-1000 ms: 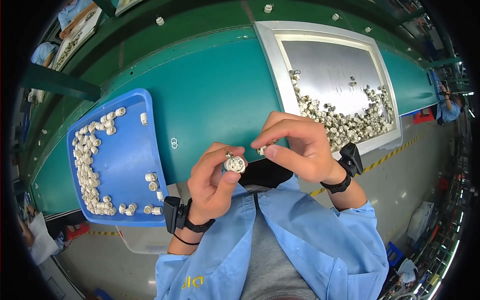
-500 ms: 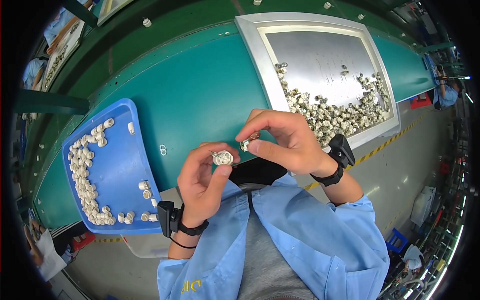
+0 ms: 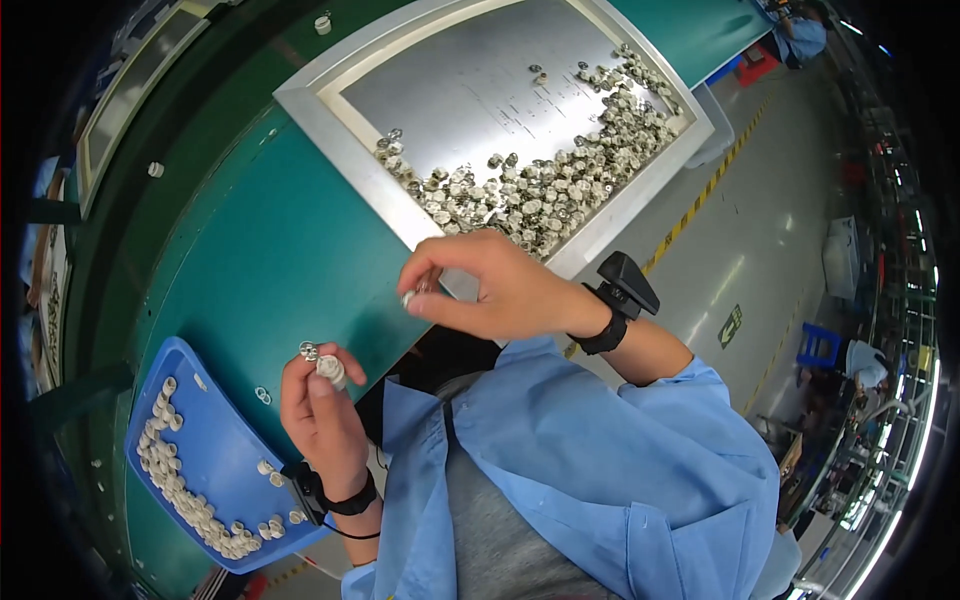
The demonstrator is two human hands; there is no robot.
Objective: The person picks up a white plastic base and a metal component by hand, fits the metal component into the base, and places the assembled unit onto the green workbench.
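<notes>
My left hand (image 3: 328, 425) is closed on a round white plastic fitting (image 3: 331, 371), thumb against its side. A small shiny metal piece (image 3: 309, 350) sticks up at the same fingertips. My right hand (image 3: 495, 285) pinches a small part with a white end (image 3: 408, 298) between thumb and fingers; its exact kind is partly hidden. The two hands are apart, above the front edge of the green table. To the left of my left hand lies a blue tray (image 3: 215, 440) with many white cylindrical fittings (image 3: 180, 485) along its sides.
A metal-framed tray (image 3: 365, 190) beyond my right hand holds a heap of small white and metal parts (image 3: 560, 185). Two clear rings (image 3: 262, 395) lie on the green table (image 3: 230, 300). Loose white fittings (image 3: 322, 24) sit on the far green surface. A blue stool (image 3: 818, 345) stands on the floor at right.
The view has turned, bringing the metal-framed tray nearer the middle. My hands have moved farther apart, each keeping its part. The metal piece now shows above my left fingertips.
</notes>
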